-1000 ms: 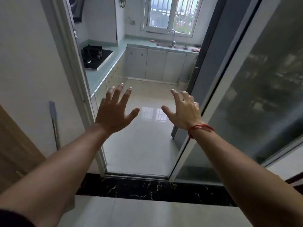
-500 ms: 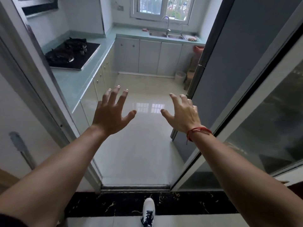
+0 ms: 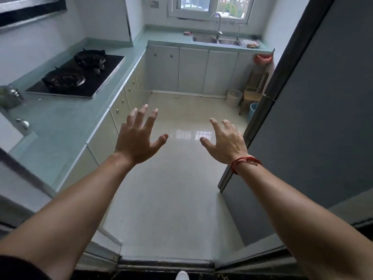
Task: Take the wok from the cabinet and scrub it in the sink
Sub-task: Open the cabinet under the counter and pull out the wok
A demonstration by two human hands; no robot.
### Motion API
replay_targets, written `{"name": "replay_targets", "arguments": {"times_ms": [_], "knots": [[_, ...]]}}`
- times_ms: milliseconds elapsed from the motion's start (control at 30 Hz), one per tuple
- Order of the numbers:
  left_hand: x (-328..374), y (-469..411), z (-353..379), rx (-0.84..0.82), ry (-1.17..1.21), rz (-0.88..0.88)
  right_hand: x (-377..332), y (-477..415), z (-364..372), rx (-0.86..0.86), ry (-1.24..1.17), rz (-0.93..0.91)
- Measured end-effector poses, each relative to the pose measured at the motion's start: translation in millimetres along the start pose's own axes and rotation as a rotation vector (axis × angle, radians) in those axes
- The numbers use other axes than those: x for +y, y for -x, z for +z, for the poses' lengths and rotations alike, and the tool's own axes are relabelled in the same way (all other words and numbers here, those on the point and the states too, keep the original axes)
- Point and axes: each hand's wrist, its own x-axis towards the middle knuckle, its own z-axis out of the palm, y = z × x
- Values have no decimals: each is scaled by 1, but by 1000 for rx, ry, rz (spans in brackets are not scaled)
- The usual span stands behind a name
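Observation:
I stand in the doorway of a narrow kitchen. My left hand and my right hand are stretched out in front of me over the glossy floor, fingers spread, holding nothing. A red string circles my right wrist. The steel double sink with its tall tap lies in the far counter under the window. Closed pale cabinet doors run below the sink, and more cabinet doors line the left counter. No wok is in sight.
A black gas hob sits in the green counter on the left, with a metal lid beside it. A grey refrigerator fills the right side. A white bin, a wooden stool and a blue bucket stand at the far right.
I have stepped forward from the hallway to the door sill. The hob, counter and sink have drawn closer. Both hands stay raised and spread.

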Motion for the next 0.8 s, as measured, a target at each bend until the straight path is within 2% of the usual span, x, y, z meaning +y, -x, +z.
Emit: {"name": "replay_targets", "arguments": {"times_ms": [400, 800], "knots": [[-44, -132, 79, -41, 8, -26, 18, -150, 59, -41, -6, -20], [-167, -293, 189, -80, 65, -178, -13, -374, 150, -107, 48, -75]]}}
